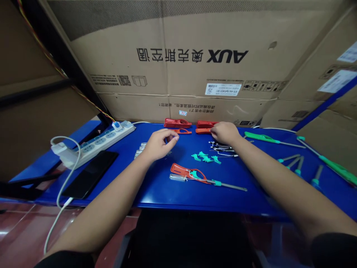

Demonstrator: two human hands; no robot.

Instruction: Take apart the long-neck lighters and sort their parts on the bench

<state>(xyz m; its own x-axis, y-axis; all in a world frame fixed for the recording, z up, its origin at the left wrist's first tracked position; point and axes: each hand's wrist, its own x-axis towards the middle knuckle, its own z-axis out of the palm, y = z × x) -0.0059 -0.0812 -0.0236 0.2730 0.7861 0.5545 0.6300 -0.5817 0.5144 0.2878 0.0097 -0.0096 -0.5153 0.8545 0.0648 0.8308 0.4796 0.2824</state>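
Observation:
My right hand (pixel 225 133) reaches to the back of the blue table, its fingers closed on the end of an orange-red lighter handle shell (pixel 203 131). Behind that lies a stack of red shells (pixel 206 124). My left hand (pixel 161 144) is over the table with fingers curled and thumb and fingertips close together; anything between them is hidden. Small metal parts (pixel 169 153) lie beside it. Nearer me rests an orange-red half shell (pixel 181 170) with a teal trigger (pixel 194 174), a clear fuel tank (pixel 177 178) and a metal tube (pixel 232 187).
Teal triggers (pixel 205 158) and wired black igniters (pixel 223 148) lie mid-table. Another red stack (pixel 177 123) and silvery tanks (pixel 140 149) are further left. Green lighters (pixel 260 137) and metal tubes (pixel 292 162) lie right. A power strip (pixel 97 143) and phone (pixel 90 175) occupy the left.

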